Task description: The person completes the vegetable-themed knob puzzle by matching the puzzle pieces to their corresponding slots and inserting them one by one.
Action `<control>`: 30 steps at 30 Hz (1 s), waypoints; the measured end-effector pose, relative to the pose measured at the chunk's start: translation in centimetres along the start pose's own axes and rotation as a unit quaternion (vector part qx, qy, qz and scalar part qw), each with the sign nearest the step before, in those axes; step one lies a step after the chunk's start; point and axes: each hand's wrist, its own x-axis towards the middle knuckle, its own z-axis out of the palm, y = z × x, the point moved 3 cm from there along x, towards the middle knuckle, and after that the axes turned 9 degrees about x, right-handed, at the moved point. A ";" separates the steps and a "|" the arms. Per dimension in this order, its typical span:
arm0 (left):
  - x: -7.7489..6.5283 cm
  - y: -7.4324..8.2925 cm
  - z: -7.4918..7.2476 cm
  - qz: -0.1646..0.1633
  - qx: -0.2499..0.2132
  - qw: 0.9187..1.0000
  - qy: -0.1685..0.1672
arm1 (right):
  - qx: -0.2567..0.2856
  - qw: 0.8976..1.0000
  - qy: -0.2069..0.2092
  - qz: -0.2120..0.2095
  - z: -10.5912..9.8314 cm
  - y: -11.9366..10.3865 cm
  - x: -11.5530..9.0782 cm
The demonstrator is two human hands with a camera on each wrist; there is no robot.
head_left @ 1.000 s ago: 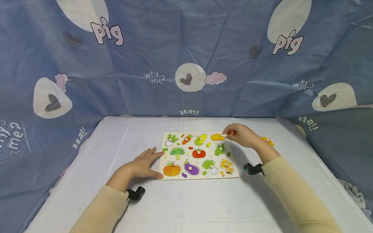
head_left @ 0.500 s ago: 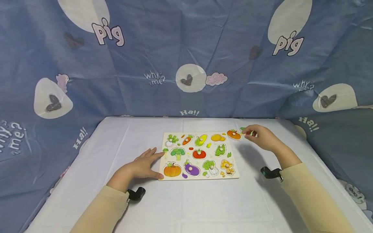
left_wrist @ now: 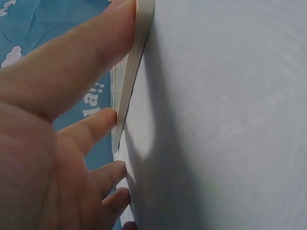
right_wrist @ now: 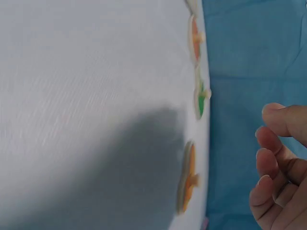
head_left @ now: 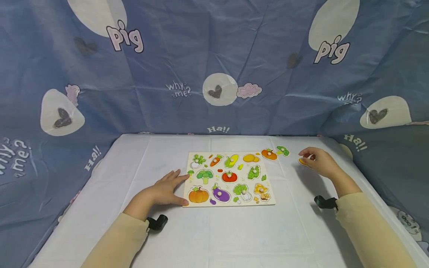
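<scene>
White board (head_left: 242,174), eggplant (head_left: 223,196) inset, left fingers (head_left: 182,178) touching

Long, plain cream sleeves (head_left: 115,237), each with a black, bent wrist camera (head_left: 158,222) at its end, probably glossy.

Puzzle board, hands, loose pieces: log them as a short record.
Puzzle board: flat on white cloth
Left hand: touching board's left edge
Right hand: near yellow piece, not touching it, holding nothing
Loose pieces: pumpkin piece, broccoli piece, yellow piece, running rightward from board's far-right corner
Slots without pieces: pumpkin slot, broccoli slot, yellow slot
</scene>
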 end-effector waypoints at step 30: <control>-0.1 0.1 -0.2 -0.001 -0.004 1.000 -0.005 | 0.033 0.994 -0.018 0.104 0.1 5.5 1.2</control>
